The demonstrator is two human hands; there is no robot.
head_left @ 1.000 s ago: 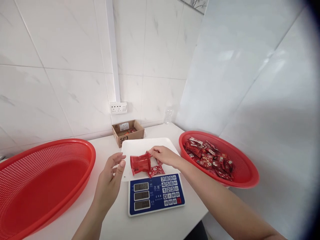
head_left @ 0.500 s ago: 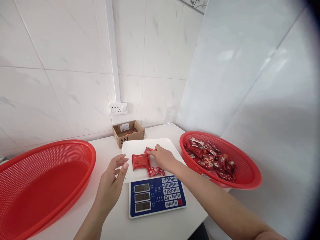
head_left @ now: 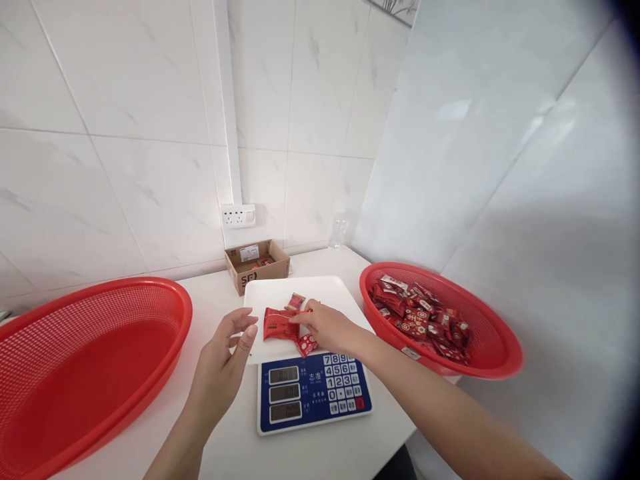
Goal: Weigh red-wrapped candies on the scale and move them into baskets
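Note:
A large red snack packet (head_left: 278, 325) lies on the white pan (head_left: 327, 288) of a digital scale (head_left: 315, 395). The fingers of my right hand (head_left: 327, 327) are closed at the packet's right side, which they partly cover. A smaller pink-red packet (head_left: 296, 302) lies behind it. In front, a red packet with white dots (head_left: 307, 345) is partly hidden by my right hand. My left hand (head_left: 225, 357) hovers at the pan's left edge, its thumb and fingers apart with nothing between them.
An oval red plastic basket (head_left: 170, 293) stands to the left. Another red basket (head_left: 493, 363) on the right holds many red snack packets (head_left: 420, 320). Behind the scale are a cardboard box (head_left: 270, 270) and a clear plastic container (head_left: 339, 232) by the tiled wall.
My right hand has moved from the small pink-red packet toward me onto the large red packet. The small packet is more exposed; the dotted one is more covered. My left hand stays about where it was.

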